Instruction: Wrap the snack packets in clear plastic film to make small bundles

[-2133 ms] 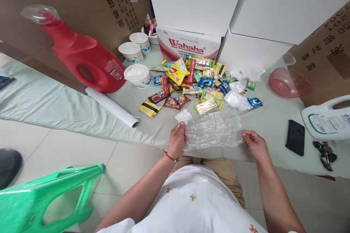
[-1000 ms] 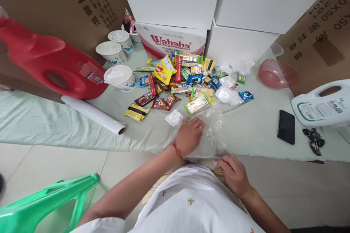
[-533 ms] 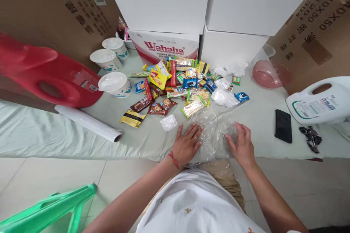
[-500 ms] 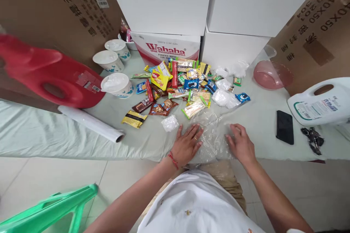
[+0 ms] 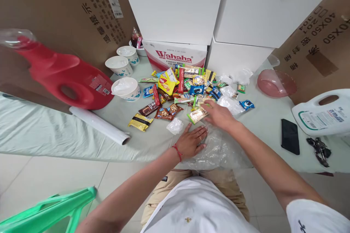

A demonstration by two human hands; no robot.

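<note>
My left hand (image 5: pixel 192 142) lies flat with its fingers spread on the near edge of the table, at the left side of a crumpled sheet of clear plastic (image 5: pixel 221 149). My right hand (image 5: pixel 220 115) reaches over the plastic to the snack pile. Its thumb and fingers are apart around the right end of a green-edged snack packet (image 5: pixel 197 115); a firm hold on it cannot be made out. Close to my left fingertips sits a clear crumpled wrapper bundle (image 5: pixel 175 126). Brown cookie packets (image 5: pixel 168 111) and a yellow packet with a black band (image 5: pixel 140 122) lie farther left.
White-and-blue paper tubs (image 5: pixel 126 89), a red jug (image 5: pixel 73 80) and a film roll (image 5: pixel 100 125) stand or lie left. Right are a pink bowl (image 5: pixel 276 83), a white jug (image 5: pixel 322 114), a phone (image 5: pixel 290 136) and keys (image 5: pixel 319 151). White boxes (image 5: pixel 180 7) rise behind.
My right hand has moved forward and left, from the plastic sheet to the green-edged snack packet. My left hand stays flat in place. The view has shifted slightly.
</note>
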